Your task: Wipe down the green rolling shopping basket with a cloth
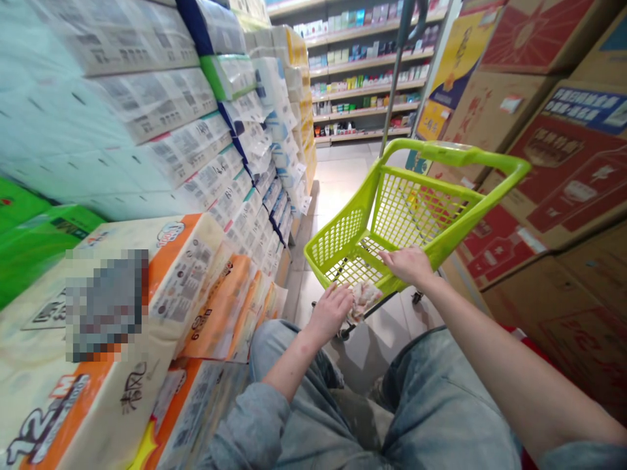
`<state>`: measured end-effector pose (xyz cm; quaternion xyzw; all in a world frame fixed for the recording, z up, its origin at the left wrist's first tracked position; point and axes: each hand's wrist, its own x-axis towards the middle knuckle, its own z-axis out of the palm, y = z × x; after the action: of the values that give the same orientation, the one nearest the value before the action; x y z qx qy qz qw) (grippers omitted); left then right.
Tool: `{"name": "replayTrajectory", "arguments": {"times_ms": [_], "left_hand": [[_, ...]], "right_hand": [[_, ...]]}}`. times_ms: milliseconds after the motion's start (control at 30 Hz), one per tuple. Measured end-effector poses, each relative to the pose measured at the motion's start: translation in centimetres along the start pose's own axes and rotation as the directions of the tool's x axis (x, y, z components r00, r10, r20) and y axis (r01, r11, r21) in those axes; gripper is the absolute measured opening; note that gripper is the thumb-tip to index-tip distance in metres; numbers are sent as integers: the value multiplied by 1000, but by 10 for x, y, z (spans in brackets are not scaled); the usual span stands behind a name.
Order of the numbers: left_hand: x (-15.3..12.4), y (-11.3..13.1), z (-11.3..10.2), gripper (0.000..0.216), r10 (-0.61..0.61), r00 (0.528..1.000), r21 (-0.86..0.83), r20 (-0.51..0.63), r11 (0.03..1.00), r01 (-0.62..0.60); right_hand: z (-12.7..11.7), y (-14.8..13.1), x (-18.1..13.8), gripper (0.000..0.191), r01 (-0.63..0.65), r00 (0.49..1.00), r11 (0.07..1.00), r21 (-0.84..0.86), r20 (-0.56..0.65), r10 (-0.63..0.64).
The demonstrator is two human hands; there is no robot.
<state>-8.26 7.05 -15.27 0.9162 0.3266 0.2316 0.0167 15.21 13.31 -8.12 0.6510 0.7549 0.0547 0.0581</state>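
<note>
A lime-green shopping cart with lattice sides stands in the aisle in front of my knees. At its near rim my left hand is closed on a crumpled pale cloth, which lies against the cart's edge. My right hand rests on the near right part of the cart, its fingers curled over the rim and its fingertips partly hidden. The cart's lattice floor shows in front of both hands.
Stacked tissue packs line the left side. A large tissue pack close by carries a blurred dark object. Cardboard cartons rise on the right. Stocked shelves stand behind a pole; tiled floor lies between.
</note>
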Motion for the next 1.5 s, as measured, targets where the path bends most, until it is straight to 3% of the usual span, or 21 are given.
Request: {"name": "replayTrajectory", "arguments": {"times_ms": [200,300,433,567,633,667,767,833,900,1000,1100,1167,1267,1333,1400,1500], "left_hand": [[-14,-14,-6,35,-125,988,-88,-88,989,117],[-14,-8,0,38,-196,973,-146,-120,973,178],[-12,6,11,45,-241,959,-238,-148,950,202],[-11,7,15,51,-304,933,-332,-194,915,229],[-13,-1,13,50,-411,877,-380,-248,874,302],[-14,-6,11,47,-482,828,-397,-285,846,356],[-16,-17,6,33,-681,628,-431,-378,729,531],[-15,-12,8,28,-757,533,-476,-379,653,589],[-11,2,14,28,-795,509,-549,-329,600,582],[-1,32,27,23,-807,554,-649,-208,537,539],[4,55,34,23,-877,442,-713,-187,431,554],[3,65,38,23,-902,395,-744,-174,383,548],[1,75,50,24,-910,390,-813,-139,330,480],[2,80,63,30,-917,395,-888,-64,233,397],[7,79,77,30,-942,331,-942,48,69,330],[13,70,90,21,-975,171,-937,142,-77,341]], "right_hand": [[-3,-10,4,61,21,999,1000,22,31,-21],[-6,-27,3,59,17,997,999,41,76,-20],[-7,-56,-5,64,110,980,983,144,151,-132],[-5,-65,-10,68,92,982,984,153,152,-116],[-5,-62,-8,68,90,973,984,156,196,-120],[-5,-60,-7,68,86,969,984,158,218,-120],[-7,-58,-5,69,42,968,988,149,238,-77],[-8,-59,-5,68,24,971,989,147,230,-58],[-8,-60,-5,66,17,973,989,146,223,-50],[-6,-63,-4,66,22,978,992,127,202,-47],[-4,-63,-3,69,38,980,994,107,193,-58],[-3,-62,-2,71,27,976,994,102,211,-48],[-2,-60,-1,72,12,969,994,108,245,-38],[-1,-59,-1,70,15,969,994,109,246,-41],[1,-60,-1,68,16,973,994,107,227,-40],[2,-62,-1,68,21,978,993,112,204,-43]]}}
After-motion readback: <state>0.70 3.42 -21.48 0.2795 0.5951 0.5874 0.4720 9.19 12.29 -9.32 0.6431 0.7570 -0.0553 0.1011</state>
